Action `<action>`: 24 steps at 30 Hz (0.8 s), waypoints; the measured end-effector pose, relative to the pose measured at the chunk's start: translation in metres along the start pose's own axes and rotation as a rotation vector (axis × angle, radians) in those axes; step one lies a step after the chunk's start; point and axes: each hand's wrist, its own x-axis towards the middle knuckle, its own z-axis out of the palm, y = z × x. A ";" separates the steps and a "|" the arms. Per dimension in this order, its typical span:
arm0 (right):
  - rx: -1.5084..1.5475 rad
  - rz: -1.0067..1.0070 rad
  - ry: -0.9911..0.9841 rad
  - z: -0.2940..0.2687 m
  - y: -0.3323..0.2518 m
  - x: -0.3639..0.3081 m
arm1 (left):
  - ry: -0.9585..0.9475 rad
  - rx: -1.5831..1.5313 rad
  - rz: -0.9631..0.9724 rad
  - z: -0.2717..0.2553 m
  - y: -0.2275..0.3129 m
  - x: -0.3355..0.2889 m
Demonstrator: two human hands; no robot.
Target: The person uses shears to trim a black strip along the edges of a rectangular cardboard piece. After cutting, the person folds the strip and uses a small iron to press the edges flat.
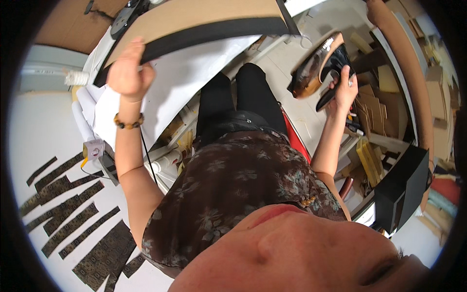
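Observation:
My right hand is wrapped round the black handle of a clothes iron with a glossy brown and copper-coloured body. The iron is held up in the air, tilted, on the right side and apart from the table. My left hand is at the near left edge of a tan panel with a wide black border. Its fingers are stretched out and hold nothing; whether the palm presses on the panel I cannot tell. Beneath the panel lies a white sheet or tabletop.
Several dark patterned fabric strips lie on a white surface at the left, near a small box and a spool of white cord. Cardboard pieces fill shelving at the right, beside a black box. A thin black cable hangs beside my left arm.

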 end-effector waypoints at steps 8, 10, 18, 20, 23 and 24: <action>-0.093 -0.101 0.007 -0.011 -0.001 -0.004 | 0.030 -0.156 -0.109 0.025 0.033 -0.070; -0.132 -0.115 0.027 -0.002 -0.010 -0.010 | 0.019 -0.181 -0.128 0.026 0.043 -0.085; -0.126 -0.173 -0.043 0.012 -0.023 -0.008 | -0.294 -0.257 -0.223 0.029 0.091 -0.150; -0.136 -0.173 -0.044 0.016 -0.023 -0.008 | -0.433 -0.344 -0.401 0.029 0.098 -0.167; -0.126 -0.139 -0.036 0.016 -0.020 -0.011 | -0.434 -0.370 -0.698 0.030 0.101 -0.178; -0.123 -0.136 -0.040 0.017 -0.019 -0.012 | -0.437 -0.407 -0.778 0.030 0.102 -0.182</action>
